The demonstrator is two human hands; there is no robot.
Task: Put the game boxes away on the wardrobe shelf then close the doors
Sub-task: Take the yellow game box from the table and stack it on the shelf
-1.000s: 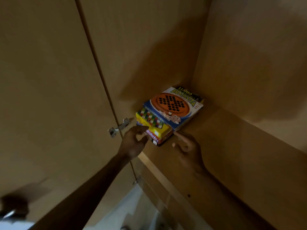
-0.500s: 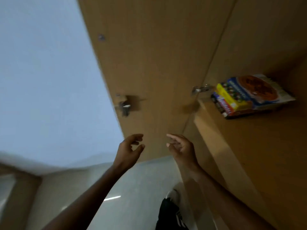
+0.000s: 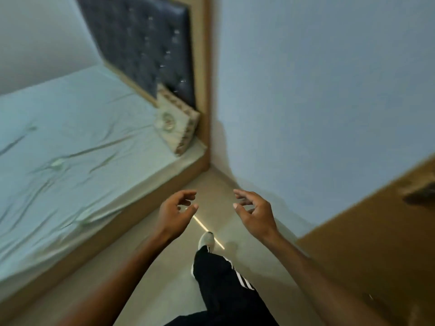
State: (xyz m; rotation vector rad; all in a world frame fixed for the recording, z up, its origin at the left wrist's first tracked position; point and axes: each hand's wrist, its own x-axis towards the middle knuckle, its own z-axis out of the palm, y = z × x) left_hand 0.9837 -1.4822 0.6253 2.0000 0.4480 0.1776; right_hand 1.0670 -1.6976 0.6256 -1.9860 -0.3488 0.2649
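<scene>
My left hand [image 3: 175,214] and my right hand [image 3: 255,212] hang in front of me over the floor, fingers loosely curled, holding nothing. At the right edge stands a brown wardrobe door [image 3: 367,243], swung open, with a dark hinge [image 3: 417,196] near its top. No game boxes or shelf are in view.
A bed [image 3: 70,149] with a pale sheet fills the left, with a patterned cushion [image 3: 175,123] against a dark padded headboard [image 3: 146,43]. A pale wall [image 3: 317,90] is ahead. My leg in black trousers and a light shoe [image 3: 207,241] stand on the beige floor.
My view has swung left and down, away from the wardrobe shelf and the stacked game boxes, to the bed and floor. Both hands left the boxes and now hang free.
</scene>
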